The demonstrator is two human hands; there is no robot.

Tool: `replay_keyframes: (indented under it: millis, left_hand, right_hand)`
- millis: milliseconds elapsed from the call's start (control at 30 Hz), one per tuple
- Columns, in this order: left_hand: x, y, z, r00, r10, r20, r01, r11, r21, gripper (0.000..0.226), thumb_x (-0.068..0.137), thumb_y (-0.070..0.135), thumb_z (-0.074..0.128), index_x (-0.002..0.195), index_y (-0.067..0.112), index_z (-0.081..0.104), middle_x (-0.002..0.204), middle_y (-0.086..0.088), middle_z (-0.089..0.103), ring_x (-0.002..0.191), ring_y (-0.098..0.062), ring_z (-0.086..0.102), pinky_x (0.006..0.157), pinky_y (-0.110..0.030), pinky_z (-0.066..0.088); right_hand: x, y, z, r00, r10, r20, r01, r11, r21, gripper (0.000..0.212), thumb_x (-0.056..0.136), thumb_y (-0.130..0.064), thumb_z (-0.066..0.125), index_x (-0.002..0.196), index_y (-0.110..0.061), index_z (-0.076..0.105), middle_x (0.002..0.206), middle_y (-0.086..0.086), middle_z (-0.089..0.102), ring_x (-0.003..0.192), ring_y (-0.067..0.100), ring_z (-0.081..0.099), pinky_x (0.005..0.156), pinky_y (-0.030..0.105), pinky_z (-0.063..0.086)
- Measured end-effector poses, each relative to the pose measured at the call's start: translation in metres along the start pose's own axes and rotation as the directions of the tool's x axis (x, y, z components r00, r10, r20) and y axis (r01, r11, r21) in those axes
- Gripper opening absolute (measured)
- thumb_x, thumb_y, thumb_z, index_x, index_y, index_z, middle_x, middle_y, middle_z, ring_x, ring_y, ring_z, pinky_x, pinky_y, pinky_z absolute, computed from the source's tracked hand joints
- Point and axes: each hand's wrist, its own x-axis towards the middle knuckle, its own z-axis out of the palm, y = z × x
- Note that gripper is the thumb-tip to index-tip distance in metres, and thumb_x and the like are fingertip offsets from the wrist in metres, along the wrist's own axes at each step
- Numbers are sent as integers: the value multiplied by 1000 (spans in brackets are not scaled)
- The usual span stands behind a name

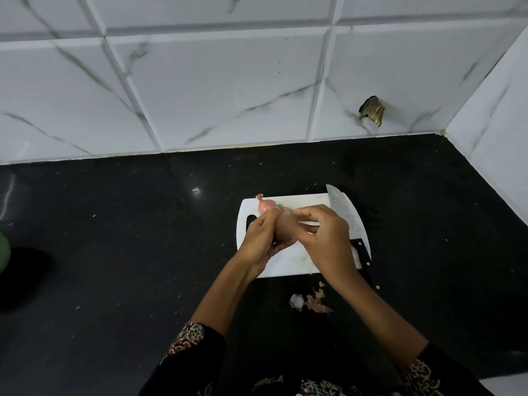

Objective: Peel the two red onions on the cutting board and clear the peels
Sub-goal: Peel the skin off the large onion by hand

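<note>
Our left hand [261, 238] cups one onion [285, 228] above the board [288, 261]; our right hand [323, 238] pinches at its skin. A slip could drop it toward the knife [341, 205]. The second onion [265, 205] waits on the board's far edge, and peels [313, 301] litter the counter [114, 252].

— Where are the two hands?
— Both forearms reach in from six o'clock and meet at the middle. The left hand [261, 238] cups a brownish round onion [286, 228], fingers curled round it.
— And the other?
— The right hand [325, 238] sits at three o'clock of it, fingertips pinching at the onion's top.
</note>
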Motion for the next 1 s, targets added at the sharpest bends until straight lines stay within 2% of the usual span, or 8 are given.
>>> replay_keyframes:
  millis: [67,133,200,367,433,633,767,1000]
  left_hand:
    - [0,-1,0,1000,-5,0,5,1000,-15,39,95,39,51,111,6,66,105,-14,69,95,-20,67,79,-29,58]
    - [0,-1,0,1000,-16,0,16,1000,-26,30,95,36,53,103,11,67,103,-11,68,92,-17,66,76,-29,58]
    - [-1,-1,0,999,-39,3,39,997,-59,26,95,34,53,97,13,67,99,-9,67,88,-16,66,72,-29,59]
    - [-3,3,0,993,-116,12,116,970,-213,27,95,34,53,101,9,62,101,-12,65,85,-19,65,61,-28,59]
    - [-3,3,0,993,-120,16,120,963,-240,28,94,34,54,103,9,62,102,-12,64,84,-19,65,60,-27,58]
    - [-4,-5,2,995,-92,43,100,967,-234,27,91,34,58,100,9,62,98,-11,68,88,-19,68,72,-29,59]
    - [-4,-8,0,996,-68,59,78,977,-198,26,93,33,56,98,9,65,93,-9,72,87,-16,69,75,-28,58]
    - [-6,-12,1,999,-30,18,33,989,-142,24,94,32,56,101,10,64,95,-9,69,92,-18,66,77,-29,58]
  right_hand:
    - [1,2,1,999,-47,-15,46,997,-67,11,81,-12,71,91,-7,71,88,1,67,80,8,63,71,17,53]
    - [4,3,-1,997,-67,-44,63,994,-88,4,82,-9,69,86,-7,71,81,-2,67,74,3,60,68,9,48]
    - [7,8,-4,997,-8,-73,4,999,-46,4,83,-7,67,83,-8,71,77,-4,66,72,3,61,67,8,47]
    - [13,34,-18,975,202,-96,-207,977,-54,8,85,-5,65,80,-11,65,73,4,68,65,15,66,64,31,57]
    - [10,34,-22,964,255,-71,-257,966,-18,11,84,-3,65,84,-13,62,71,4,66,62,16,66,62,33,58]
    - [-2,9,-16,973,216,80,-219,975,33,12,83,-8,67,93,-12,72,80,-2,70,73,7,67,71,25,57]
    - [-11,0,-13,984,153,94,-155,988,20,23,80,-19,72,101,-10,72,88,-5,71,73,-9,62,68,4,47]
    - [-17,-6,-10,995,100,30,-98,994,-54,23,77,-17,76,98,-7,73,87,3,74,72,2,65,71,16,53]
